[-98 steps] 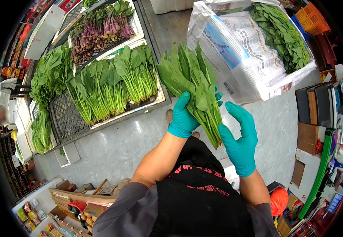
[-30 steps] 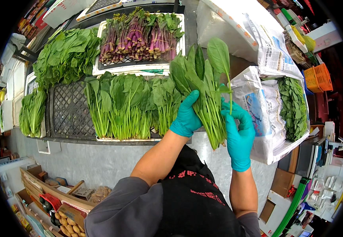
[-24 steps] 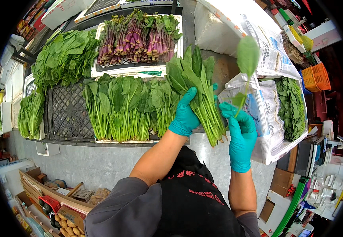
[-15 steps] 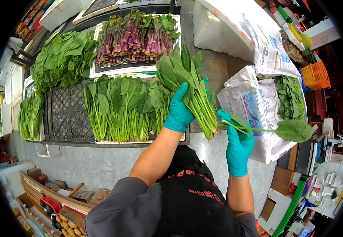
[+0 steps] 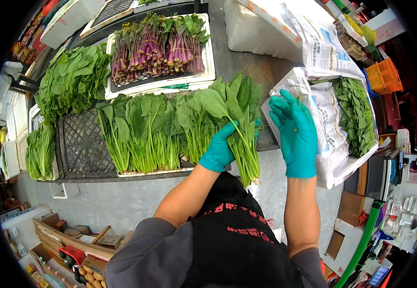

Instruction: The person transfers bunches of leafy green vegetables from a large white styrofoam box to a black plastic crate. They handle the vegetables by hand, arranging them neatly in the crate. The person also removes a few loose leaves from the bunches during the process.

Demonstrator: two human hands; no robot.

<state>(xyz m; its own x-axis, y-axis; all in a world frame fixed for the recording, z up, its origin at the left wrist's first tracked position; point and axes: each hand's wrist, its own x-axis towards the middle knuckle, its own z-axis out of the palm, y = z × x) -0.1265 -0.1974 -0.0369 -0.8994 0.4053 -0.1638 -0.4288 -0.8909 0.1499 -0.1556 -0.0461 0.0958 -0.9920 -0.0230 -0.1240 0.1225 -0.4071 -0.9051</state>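
Head view: left hand (image 5: 219, 152) grips a spinach bunch (image 5: 237, 125); right hand (image 5: 295, 132) spread wide, seemingly empty.
Done: bundles (image 5: 141, 132) fill the tray.
Left: this bunch unplaced.

— What colour are the gloves?
— Teal, both of them: the left hand (image 5: 218, 151) and the right hand (image 5: 295, 134). The bunch of spinach (image 5: 239, 120) is deep green with pale stems going pinkish at the roots.
— And the tray (image 5: 208, 62) behind?
— White, filled with purple-stemmed greens (image 5: 158, 45) with green leaf tips. The crate (image 5: 81, 149) is black with a diamond mesh pattern.
— The paper on the right?
— Newspaper (image 5: 326, 115), white-grey with black print, under dark green leaves (image 5: 355, 113). An orange basket (image 5: 386, 77) sits beyond. The apron (image 5: 239, 240) is black with red lettering.
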